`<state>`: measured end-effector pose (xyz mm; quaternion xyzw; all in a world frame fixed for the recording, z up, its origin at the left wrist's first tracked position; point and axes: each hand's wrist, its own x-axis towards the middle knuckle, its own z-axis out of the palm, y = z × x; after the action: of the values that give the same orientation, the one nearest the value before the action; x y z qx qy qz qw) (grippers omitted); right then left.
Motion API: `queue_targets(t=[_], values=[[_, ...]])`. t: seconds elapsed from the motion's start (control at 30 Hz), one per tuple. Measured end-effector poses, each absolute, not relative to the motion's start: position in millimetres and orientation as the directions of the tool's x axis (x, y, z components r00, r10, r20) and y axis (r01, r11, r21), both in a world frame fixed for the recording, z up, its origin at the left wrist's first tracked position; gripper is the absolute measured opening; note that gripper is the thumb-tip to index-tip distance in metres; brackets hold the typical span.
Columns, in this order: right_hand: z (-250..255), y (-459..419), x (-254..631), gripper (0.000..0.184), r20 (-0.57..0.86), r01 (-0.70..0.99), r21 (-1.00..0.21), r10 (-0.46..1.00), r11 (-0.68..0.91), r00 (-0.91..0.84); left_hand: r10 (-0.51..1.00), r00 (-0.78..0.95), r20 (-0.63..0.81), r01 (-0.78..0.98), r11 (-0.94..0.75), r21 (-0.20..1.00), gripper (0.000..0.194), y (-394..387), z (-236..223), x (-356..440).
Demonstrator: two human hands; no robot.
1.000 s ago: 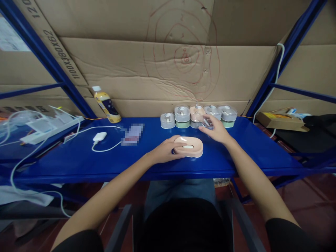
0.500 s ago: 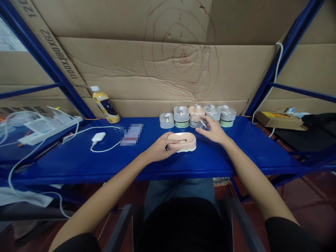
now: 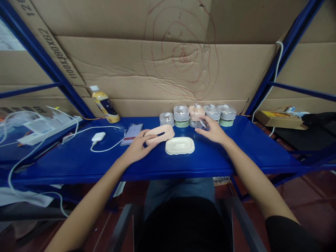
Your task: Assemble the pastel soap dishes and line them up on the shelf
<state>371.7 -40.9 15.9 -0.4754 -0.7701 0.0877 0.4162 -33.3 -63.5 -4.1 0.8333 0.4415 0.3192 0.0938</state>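
- The left hand [image 3: 138, 147] is to the left of the cream oval plastic tray [image 3: 180, 145]; its fingers wrap a peach oval plastic shell with a dark slot [image 3: 159, 134] and lift it, tilted, off the blue steel surface [image 3: 65, 162].
- That peach shell is just beside the cream tray, at its upper left, and not touching it.
- The cream tray lies flat and alone on the surface, with neither hand on it; it serves as the reference point for everything below.
- The right hand [image 3: 213, 131] is up and to the right of the cream tray, its fingers closed together on a clear plastic cover [image 3: 201, 123]. The grip looks light, though the fingers partly hide the cover.
- Behind the cream tray stands a row of five lidded soap dishes in clear plastic covers [image 3: 196, 112], in grey, green and peach tones; the clear cover in the right hand is just in front of the peach one.
- To the left of the cream tray, beyond the peach shell, lies a smartphone [image 3: 131, 134] with a partly blurred screen.
- Further left of the cream tray sits a white oval charger [image 3: 98, 137] on a white cable [image 3: 105, 149].
- Behind and left of the cream tray stands a plastic bottle of yellow drink [image 3: 105, 109], upright against the corrugated cardboard backing [image 3: 131, 66], which is marked with red concentric lines.
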Motion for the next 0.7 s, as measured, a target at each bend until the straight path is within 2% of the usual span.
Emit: queue_targets(t=[0.13, 0.43, 0.7], values=[[16, -41, 372, 0.079, 0.528, 0.66, -0.544, 0.823, 0.517, -0.21, 0.823, 0.4, 0.404, 0.678, -0.562, 0.474, 0.061, -73, -5, -37], [17, -41, 372, 0.077, 0.563, 0.645, -0.53, 0.797, 0.551, -0.219, 0.744, 0.566, 0.356, 0.601, -0.668, 0.439, 0.052, -88, -5, 35], [16, -43, 369, 0.079, 0.544, 0.648, -0.536, 0.808, 0.541, -0.225, 0.748, 0.575, 0.331, 0.57, -0.656, 0.494, 0.082, -76, -9, 44]])
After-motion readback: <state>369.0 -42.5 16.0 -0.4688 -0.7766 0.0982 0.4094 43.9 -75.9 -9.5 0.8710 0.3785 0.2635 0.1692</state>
